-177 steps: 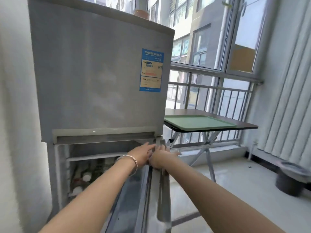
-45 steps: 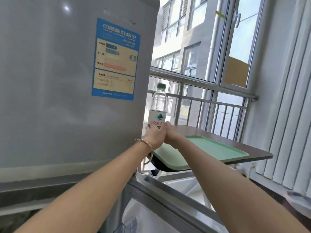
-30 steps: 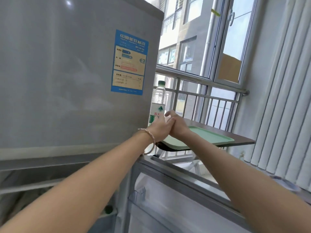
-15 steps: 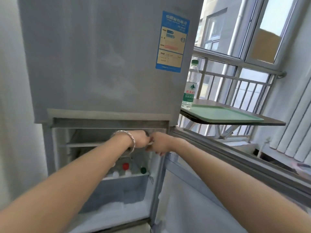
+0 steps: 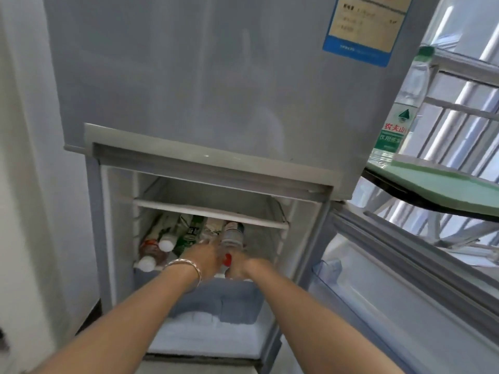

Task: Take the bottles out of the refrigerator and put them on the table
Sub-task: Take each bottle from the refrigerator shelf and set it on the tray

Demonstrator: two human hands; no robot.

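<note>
The refrigerator's (image 5: 216, 76) lower compartment stands open with several bottles lying on their sides on its shelf. A clear red-capped bottle (image 5: 232, 236) lies at the right of the row. My left hand (image 5: 206, 256) and my right hand (image 5: 241, 265) close on its neck end from either side, the red cap between them. Left of it lie a green-labelled bottle (image 5: 190, 234) and two white-capped bottles (image 5: 166, 245). One clear green-capped bottle (image 5: 399, 114) stands upright on the green tray (image 5: 442, 184) on the table (image 5: 399, 191) at the right.
The lower door (image 5: 405, 287) hangs open to the right, below the table. A grey drawer (image 5: 229, 300) sits under the shelf, frost beneath it. A white wall runs along the left. Window railing (image 5: 464, 109) stands behind the table.
My view has dropped and closed in on the lower compartment. Both hands have gone from the compartment's upper edge down onto the red-capped bottle on the shelf.
</note>
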